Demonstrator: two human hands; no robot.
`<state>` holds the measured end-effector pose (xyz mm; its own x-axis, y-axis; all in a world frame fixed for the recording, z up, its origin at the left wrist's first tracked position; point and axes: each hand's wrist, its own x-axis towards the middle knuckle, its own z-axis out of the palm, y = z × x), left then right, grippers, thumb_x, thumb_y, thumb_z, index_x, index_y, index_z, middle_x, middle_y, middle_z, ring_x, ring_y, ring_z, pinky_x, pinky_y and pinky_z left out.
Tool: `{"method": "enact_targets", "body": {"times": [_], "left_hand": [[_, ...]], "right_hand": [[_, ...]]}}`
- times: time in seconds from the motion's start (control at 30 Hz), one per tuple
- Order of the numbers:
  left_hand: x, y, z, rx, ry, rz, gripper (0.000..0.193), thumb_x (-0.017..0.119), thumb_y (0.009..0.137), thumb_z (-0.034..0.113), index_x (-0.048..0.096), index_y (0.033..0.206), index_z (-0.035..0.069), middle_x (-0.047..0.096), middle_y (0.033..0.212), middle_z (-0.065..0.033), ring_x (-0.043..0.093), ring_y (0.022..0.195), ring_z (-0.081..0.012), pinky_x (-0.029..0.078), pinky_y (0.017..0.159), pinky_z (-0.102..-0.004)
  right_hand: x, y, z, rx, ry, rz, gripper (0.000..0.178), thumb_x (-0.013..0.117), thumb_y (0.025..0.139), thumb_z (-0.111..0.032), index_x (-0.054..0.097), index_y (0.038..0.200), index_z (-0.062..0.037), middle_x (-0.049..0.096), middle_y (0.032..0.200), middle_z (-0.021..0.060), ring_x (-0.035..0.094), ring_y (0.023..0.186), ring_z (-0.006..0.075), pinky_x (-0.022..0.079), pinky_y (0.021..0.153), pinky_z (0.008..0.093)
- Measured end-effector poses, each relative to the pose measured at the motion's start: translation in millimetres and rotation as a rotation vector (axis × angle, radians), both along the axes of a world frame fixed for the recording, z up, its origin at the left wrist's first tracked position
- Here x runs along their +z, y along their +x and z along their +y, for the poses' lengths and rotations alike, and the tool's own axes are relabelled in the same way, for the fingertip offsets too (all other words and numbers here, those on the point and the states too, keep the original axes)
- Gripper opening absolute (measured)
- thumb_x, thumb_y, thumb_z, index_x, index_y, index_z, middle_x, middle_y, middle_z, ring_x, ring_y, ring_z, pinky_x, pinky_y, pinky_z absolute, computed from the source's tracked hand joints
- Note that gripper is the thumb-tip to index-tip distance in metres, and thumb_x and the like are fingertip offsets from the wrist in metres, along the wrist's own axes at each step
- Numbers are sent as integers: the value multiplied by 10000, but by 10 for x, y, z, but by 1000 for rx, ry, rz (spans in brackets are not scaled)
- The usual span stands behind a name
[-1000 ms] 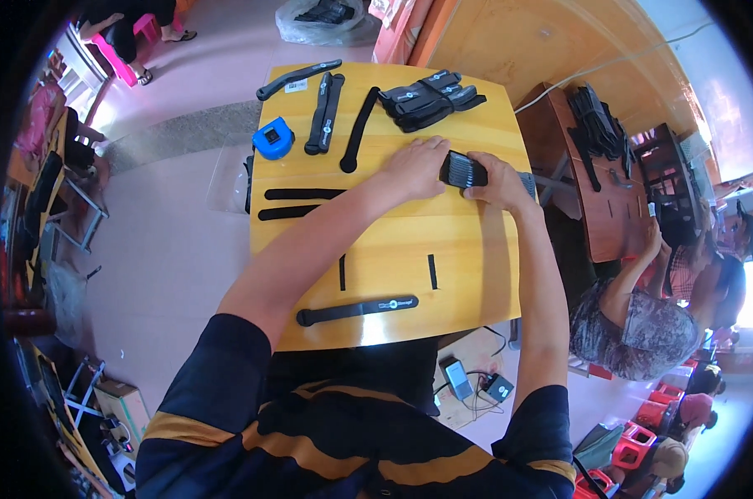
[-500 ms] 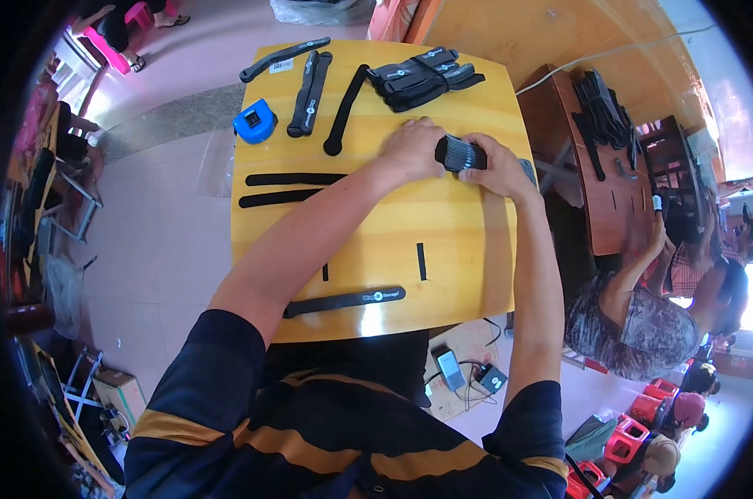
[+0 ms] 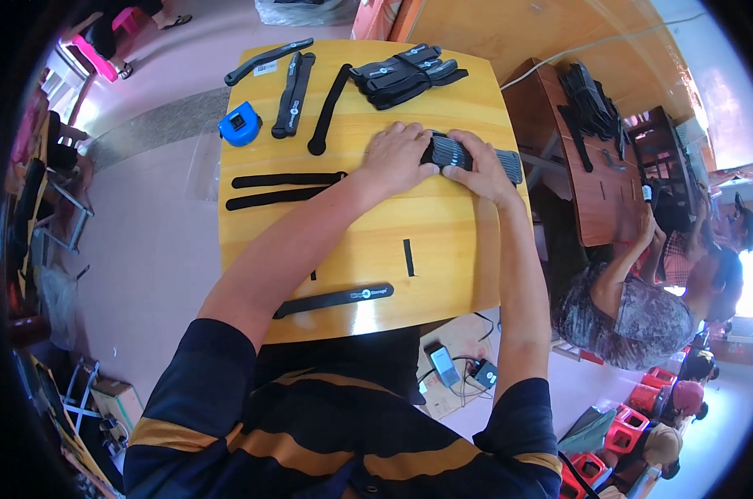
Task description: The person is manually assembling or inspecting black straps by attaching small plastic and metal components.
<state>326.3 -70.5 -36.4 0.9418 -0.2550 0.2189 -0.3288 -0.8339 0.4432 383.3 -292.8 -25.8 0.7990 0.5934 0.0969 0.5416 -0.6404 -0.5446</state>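
A thick stack of dark grey straps [image 3: 450, 151] lies on the yellow wooden table [image 3: 351, 241] between my hands, its far end [image 3: 509, 166] showing past my right wrist. My left hand [image 3: 397, 156] closes on the left end of the stack, fingers partly hidden. From the other side my right hand [image 3: 481, 171] grips it, thumb at the near edge and fingers over the far edge. Two thin black straps [image 3: 281, 180] lie left of my left forearm. A single printed strap [image 3: 335, 300] rests along the near edge.
A bundle of black straps [image 3: 406, 76] lies at the back of the table, with loose straps [image 3: 293, 96] beside it. A blue tape measure [image 3: 239, 125] sits at the left edge. Right of me, a co-worker [image 3: 630, 312] works at a brown table [image 3: 597, 200].
The stack has been lowered flatter onto the table, and more of its length shows at the right. My left hand has spread flatter beside it. The whole view has shifted slightly.
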Motion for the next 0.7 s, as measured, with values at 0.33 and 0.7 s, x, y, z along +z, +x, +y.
{"method": "enact_targets", "body": {"times": [0.33,0.7], "left_hand": [[-25,14,12,31,33,-8,687,788,808,437,611,1340,41,570,1338,-113,531,1213,-319,464,1016,-466],[183,33,158,-96,-140,177,907,788,795,396,399,1498,-24,432,1526,-234,414,1400,-409,353,1167,-464]], "right_hand": [[-17,-88,97,-22,-168,-114,764,786,782,-355,487,1445,-122,502,1458,131,423,1405,325,259,1167,575],[158,-259,-79,-219,39,-436,841,752,786,-306,400,1512,-67,407,1536,224,327,1465,402,235,1203,560]]}}
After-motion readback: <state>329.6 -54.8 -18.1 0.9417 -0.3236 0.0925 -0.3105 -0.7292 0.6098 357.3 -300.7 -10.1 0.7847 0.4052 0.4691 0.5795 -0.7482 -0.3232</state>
